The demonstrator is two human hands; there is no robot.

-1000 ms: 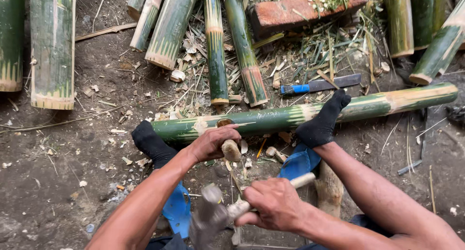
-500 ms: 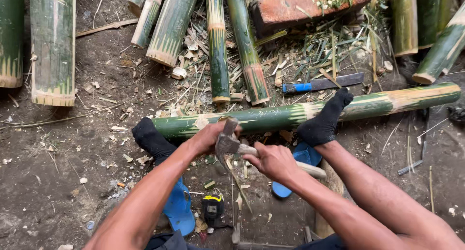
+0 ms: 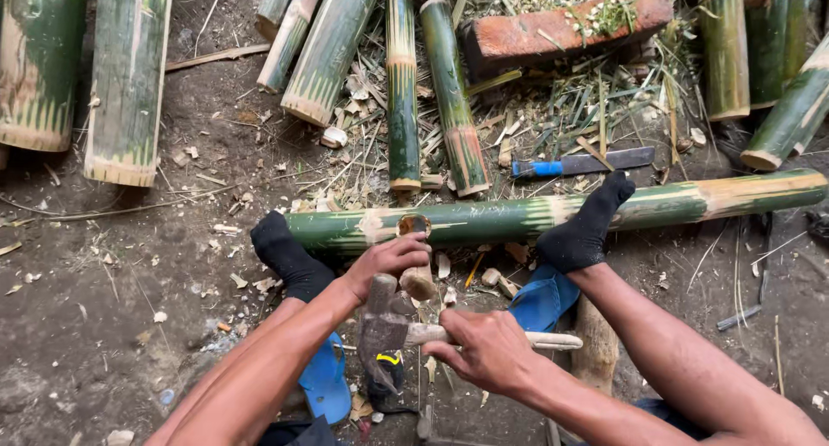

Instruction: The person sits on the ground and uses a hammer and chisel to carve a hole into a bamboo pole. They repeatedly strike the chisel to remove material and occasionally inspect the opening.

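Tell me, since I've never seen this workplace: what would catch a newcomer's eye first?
A long green bamboo pole lies across the dirt, pinned by two black-socked feet. Just below it, the left hand holds a wooden-handled tool against the pole's hole while the right hand grips a hammer. Cut bamboo sections and a red brick lie beyond.

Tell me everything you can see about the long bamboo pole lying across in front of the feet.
The bamboo pole lies flat on the dirt, running left to right. Its skin is dark green with pale, scraped patches at the joints and a long tan stretch at the right end. A round hole is cut in its near side toward the left. Both feet in black socks press against it. The left hand holds a wooden-handled tool at the hole, while the right hand grips a hammer below it.
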